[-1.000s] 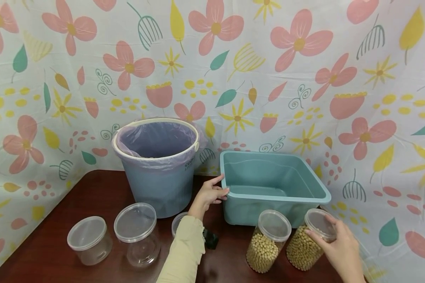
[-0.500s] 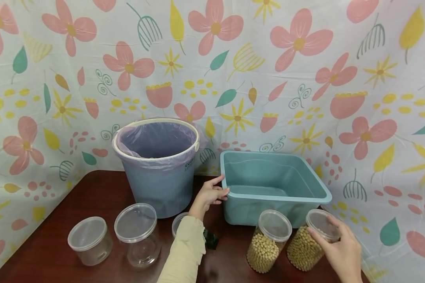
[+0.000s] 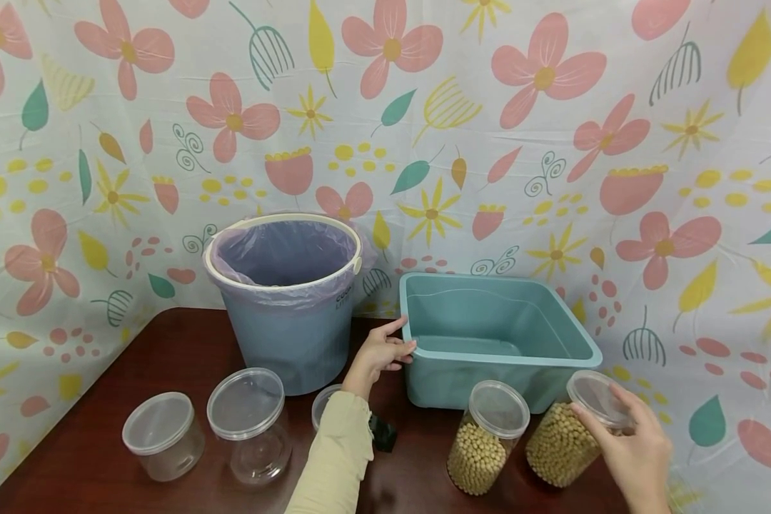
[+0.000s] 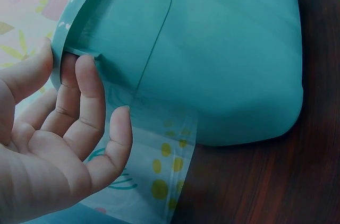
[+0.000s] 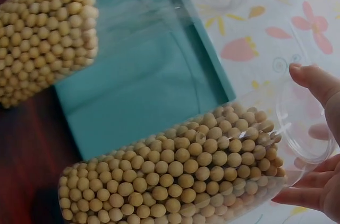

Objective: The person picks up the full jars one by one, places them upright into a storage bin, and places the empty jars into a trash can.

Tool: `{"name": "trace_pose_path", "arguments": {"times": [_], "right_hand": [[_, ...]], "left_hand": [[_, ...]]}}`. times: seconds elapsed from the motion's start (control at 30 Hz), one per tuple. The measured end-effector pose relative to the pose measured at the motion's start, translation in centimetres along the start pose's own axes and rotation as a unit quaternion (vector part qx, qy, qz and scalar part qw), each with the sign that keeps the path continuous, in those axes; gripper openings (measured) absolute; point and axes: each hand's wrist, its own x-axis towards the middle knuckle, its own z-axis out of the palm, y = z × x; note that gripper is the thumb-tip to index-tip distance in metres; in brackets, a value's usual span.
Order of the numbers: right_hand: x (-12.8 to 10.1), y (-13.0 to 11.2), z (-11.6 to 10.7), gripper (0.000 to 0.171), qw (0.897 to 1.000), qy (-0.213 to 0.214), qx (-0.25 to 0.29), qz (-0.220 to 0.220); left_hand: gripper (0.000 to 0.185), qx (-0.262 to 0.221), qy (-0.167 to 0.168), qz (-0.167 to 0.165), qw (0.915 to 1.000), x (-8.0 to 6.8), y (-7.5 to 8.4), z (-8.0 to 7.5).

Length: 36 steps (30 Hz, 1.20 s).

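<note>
On the dark wooden counter (image 3: pixel 167 357) before the floral sheet, your right hand (image 3: pixel 636 446) grips the lidded soybean jar (image 3: pixel 562 446) beside the teal tub (image 3: pixel 581 343), tilting it. It's probably heavy and slick (hold its wall, not the lid). Your left hand (image 3: pixel 379 355) pinches the tub's rim.

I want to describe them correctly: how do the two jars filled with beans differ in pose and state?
The right bean jar leans to the right, gripped at its lid by the right hand. The left bean jar stands upright on the table, untouched. Both are clear, lidded, and nearly full of pale beans.
</note>
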Motion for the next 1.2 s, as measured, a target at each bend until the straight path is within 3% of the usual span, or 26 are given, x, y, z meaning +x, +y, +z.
{"name": "trace_pose_path", "arguments": {"times": [0.23, 0.53, 0.7, 1.2], "right_hand": [[1.1, 0.1, 0.0, 0.058, 0.997, 0.039, 0.018, -0.064], [3.1, -0.9, -0.7, 0.057, 0.995, 0.059, 0.023, -0.071], [4.6, -1.8, -1.2, 0.058, 0.995, 0.061, 0.021, -0.077], [7.2, -3.6, -1.7, 0.054, 0.996, 0.055, 0.067, -0.018]], "left_hand": [[0.055, 0.010, -0.009, -0.002, 0.9999, -2.3, 2.0, 0.2], [0.057, 0.000, -0.008, -0.005, 1.0000, 0.0, 0.0, -0.1], [0.058, 0.002, -0.005, -0.003, 1.0000, 0.0, -0.1, -0.1], [0.058, -0.001, -0.012, -0.006, 0.9999, 0.0, 0.0, -0.2]]}}
